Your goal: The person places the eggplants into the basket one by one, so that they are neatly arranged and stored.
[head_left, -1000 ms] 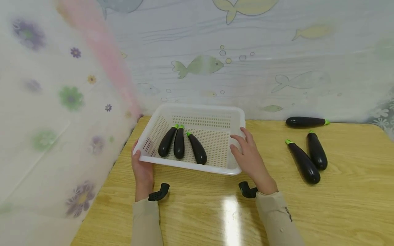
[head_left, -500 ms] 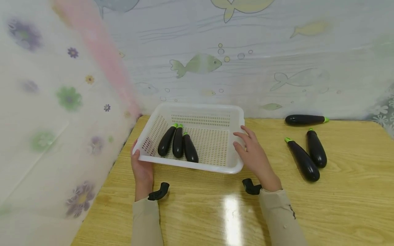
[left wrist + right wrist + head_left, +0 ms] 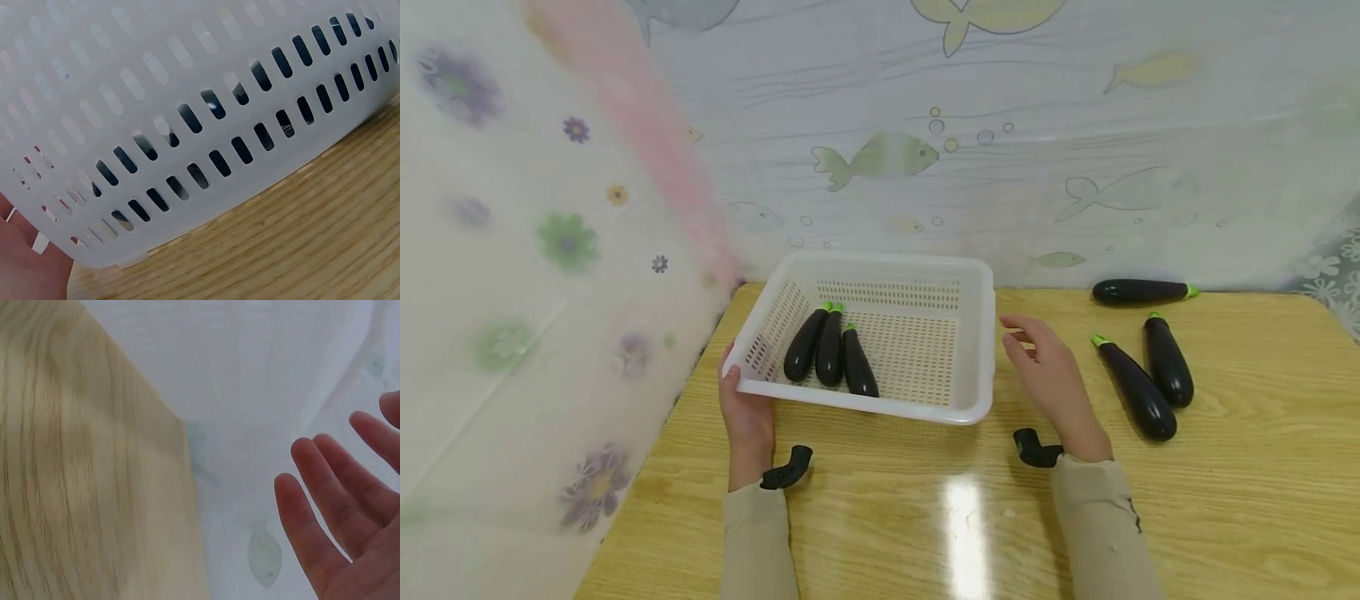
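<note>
Just beside the white basket [image 3: 917, 411], the right hand [image 3: 1051, 375] hovers released; the left hand [image 3: 747, 410] grips its near-left corner.

White basket [image 3: 880, 408], purple-black eggplants [image 3: 1138, 390], fish-patterned wall [image 3: 1000, 192]

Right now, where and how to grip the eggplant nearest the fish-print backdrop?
I'd take that eggplant mid-body, right hand coming from above and the near side, closing across its width: it lies sideways, green tip rightward, backdrop close behind.
</note>
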Tool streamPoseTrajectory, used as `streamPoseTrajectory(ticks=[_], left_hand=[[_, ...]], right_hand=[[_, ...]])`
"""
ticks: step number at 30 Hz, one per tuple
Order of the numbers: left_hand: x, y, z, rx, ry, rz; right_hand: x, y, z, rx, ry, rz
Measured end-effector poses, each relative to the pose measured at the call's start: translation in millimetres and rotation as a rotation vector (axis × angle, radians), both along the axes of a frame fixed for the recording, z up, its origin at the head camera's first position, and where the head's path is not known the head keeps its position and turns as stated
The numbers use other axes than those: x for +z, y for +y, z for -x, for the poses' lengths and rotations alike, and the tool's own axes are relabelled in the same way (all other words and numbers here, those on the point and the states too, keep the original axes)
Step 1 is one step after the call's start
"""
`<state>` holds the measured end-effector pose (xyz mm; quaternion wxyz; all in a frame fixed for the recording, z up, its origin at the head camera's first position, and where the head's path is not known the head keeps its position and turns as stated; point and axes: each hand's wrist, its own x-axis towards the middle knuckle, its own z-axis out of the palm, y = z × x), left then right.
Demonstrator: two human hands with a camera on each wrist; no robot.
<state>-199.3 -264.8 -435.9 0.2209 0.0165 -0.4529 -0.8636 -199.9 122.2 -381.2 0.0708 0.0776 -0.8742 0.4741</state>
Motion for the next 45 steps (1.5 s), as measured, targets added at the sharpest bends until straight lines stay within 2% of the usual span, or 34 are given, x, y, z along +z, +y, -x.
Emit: streamPoseTrajectory(ticks=[9, 18, 23, 29, 33, 45], left_hand=[[-1.3, 3.5, 0.4, -0.004, 0.003, -0.01], [-2.2, 6.2, -1.0, -0.002, -0.007, -0.046], [-2.2, 5.8, 1.5, -0.014, 0.025, -0.068], [-1.3, 3.6, 2.8, -0.008, 0.006, -0.053], [0.6, 0.9, 4.7, -0.015, 0.02, -0.046], [1.3, -0.7, 0.0, -0.017, -0.007, -0.044]], right_hand=[[-3.9, 25, -2.5, -0.082, -0.037, -0.026], [1.3, 42, -12.6, -0.149, -0.133, -0.073], [-0.1, 52, -15.5, -0.166, -0.114, -0.102], [-5.9, 62, -23.1, -0.2, -0.127, -0.12], [-8.2, 67, -27.5, -0.205, -0.111, -0.121], [-11.1, 67, -35.5, -0.192, -0.03, -0.123]])
